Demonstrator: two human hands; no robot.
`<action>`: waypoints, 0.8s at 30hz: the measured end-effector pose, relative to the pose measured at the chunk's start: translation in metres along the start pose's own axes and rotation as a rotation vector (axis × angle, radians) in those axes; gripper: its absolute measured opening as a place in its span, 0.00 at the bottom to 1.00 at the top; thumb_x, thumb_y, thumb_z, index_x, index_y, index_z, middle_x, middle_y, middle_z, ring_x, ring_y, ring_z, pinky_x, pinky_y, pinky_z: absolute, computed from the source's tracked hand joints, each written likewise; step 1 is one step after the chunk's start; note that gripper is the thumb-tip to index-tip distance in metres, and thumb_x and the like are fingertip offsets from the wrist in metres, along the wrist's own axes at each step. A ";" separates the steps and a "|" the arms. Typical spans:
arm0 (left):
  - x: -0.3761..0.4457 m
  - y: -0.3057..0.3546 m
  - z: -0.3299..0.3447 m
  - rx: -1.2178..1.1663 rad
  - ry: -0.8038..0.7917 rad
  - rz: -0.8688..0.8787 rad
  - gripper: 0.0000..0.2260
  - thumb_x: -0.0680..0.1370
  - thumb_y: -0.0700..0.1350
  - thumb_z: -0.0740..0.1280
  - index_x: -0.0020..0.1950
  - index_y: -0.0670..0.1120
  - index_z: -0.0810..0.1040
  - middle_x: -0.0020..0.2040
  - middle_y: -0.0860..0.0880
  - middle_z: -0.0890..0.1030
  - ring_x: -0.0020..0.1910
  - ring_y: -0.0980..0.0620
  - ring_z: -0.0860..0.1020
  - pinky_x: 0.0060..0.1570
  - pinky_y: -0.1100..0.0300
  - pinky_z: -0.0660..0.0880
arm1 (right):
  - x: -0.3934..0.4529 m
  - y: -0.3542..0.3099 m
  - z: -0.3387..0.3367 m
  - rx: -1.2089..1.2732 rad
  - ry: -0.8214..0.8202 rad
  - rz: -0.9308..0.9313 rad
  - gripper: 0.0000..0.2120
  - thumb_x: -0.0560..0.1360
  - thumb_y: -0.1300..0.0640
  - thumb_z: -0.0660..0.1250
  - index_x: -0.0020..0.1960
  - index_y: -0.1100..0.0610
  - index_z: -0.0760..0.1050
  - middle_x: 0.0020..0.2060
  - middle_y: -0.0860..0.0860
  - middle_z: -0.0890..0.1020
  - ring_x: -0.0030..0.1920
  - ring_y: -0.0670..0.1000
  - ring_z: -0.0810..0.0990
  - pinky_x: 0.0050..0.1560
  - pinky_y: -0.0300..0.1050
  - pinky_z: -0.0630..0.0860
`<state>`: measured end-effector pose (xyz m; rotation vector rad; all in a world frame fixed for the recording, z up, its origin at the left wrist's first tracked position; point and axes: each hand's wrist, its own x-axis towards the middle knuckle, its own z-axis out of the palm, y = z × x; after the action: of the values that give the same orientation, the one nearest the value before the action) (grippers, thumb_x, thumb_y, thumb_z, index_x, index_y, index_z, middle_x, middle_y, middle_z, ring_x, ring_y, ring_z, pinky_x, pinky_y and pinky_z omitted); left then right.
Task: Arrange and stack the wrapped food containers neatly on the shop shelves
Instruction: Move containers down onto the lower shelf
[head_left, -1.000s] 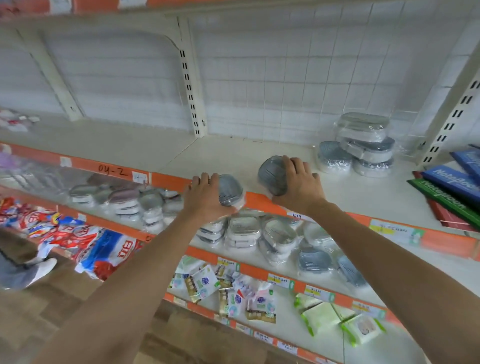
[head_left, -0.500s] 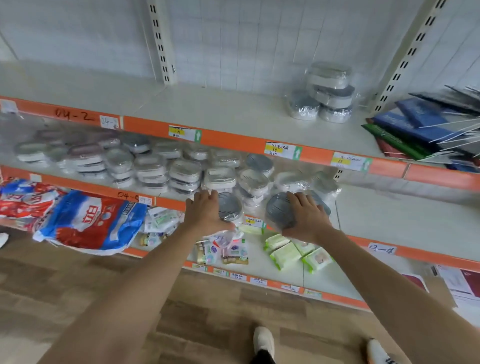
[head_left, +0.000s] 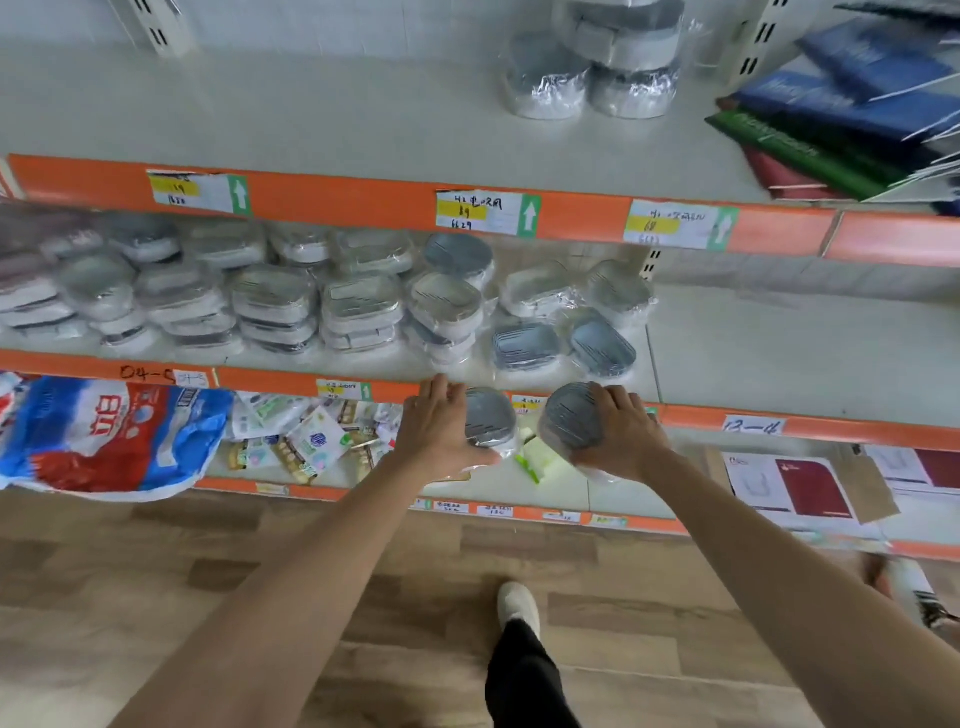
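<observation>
My left hand (head_left: 440, 423) holds a round grey-lidded container in clear wrap (head_left: 491, 423) at the front edge of the middle shelf (head_left: 779, 353). My right hand (head_left: 621, 434) grips a second wrapped grey-lidded container (head_left: 569, 415) just to its right. Both containers are tilted with their lids facing me. Behind them, several wrapped containers (head_left: 358, 306) lie in loose stacks along the middle shelf. A small stack of three wrapped containers (head_left: 592, 78) sits on the top shelf (head_left: 311, 114).
Blue, green and red notebooks (head_left: 831, 124) lie at the top shelf's right end. The lower shelf holds small packets (head_left: 306, 441), green packs (head_left: 540, 457) and a blue-red bag (head_left: 104, 431). My leg and white shoe (head_left: 517, 613) stand on the wood floor.
Both hands came down from the top shelf's edge to the middle shelf's front edge, each still holding its container. My view tilted down and closer to the shelves.
</observation>
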<state>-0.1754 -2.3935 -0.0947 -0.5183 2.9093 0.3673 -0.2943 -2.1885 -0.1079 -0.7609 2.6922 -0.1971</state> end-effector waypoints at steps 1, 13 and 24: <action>0.014 0.005 0.009 -0.017 0.010 0.010 0.41 0.64 0.66 0.73 0.68 0.44 0.65 0.63 0.46 0.66 0.64 0.46 0.65 0.61 0.53 0.64 | 0.013 0.008 0.005 0.013 0.008 0.013 0.45 0.66 0.40 0.71 0.74 0.54 0.53 0.67 0.51 0.63 0.67 0.55 0.62 0.63 0.53 0.65; 0.193 0.046 0.067 -0.103 0.241 0.081 0.37 0.65 0.63 0.74 0.68 0.47 0.67 0.63 0.45 0.69 0.63 0.43 0.67 0.64 0.54 0.63 | 0.162 0.092 0.024 0.087 0.320 0.113 0.40 0.62 0.47 0.76 0.68 0.57 0.61 0.63 0.53 0.68 0.65 0.57 0.65 0.63 0.52 0.64; 0.231 0.052 0.085 0.176 0.289 0.108 0.39 0.71 0.63 0.68 0.73 0.42 0.59 0.68 0.41 0.63 0.66 0.42 0.63 0.71 0.50 0.56 | 0.197 0.093 0.033 0.002 0.281 0.041 0.44 0.69 0.39 0.68 0.75 0.56 0.52 0.74 0.52 0.57 0.73 0.54 0.56 0.73 0.51 0.53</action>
<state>-0.3982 -2.3969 -0.2114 -0.4192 3.2157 0.0492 -0.4856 -2.2157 -0.2146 -0.7244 2.9678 -0.3179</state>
